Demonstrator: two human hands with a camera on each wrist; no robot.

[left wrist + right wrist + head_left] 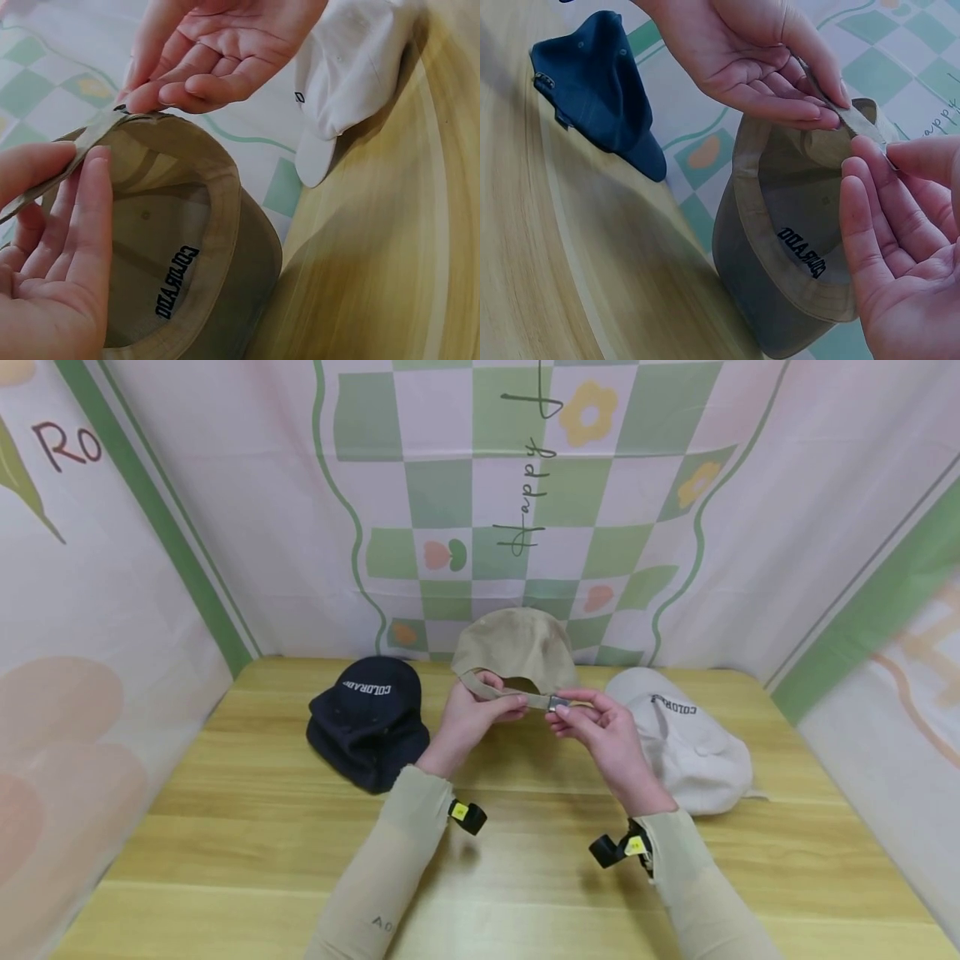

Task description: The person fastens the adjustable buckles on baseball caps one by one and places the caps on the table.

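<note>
A khaki baseball cap point(513, 643) is at the middle back of the table, its rear opening and strap toward me. My left hand point(468, 710) pinches the cap's back strap point(94, 136) between thumb and fingers. At the strap's metal buckle point(557, 702), my right hand point(603, 731) pinches with thumb and index finger. Both wrist views look into the cap, where dark stitched lettering point(177, 281) shows on the inner side. In the right wrist view the right fingertips cover most of the buckle.
A navy cap point(367, 718) with white lettering lies left of my left hand. On the right, a cream cap point(686, 743) with dark lettering sits partly behind my right hand. The wooden table point(525, 877) meets a patterned curtain point(285, 510) at its back edge.
</note>
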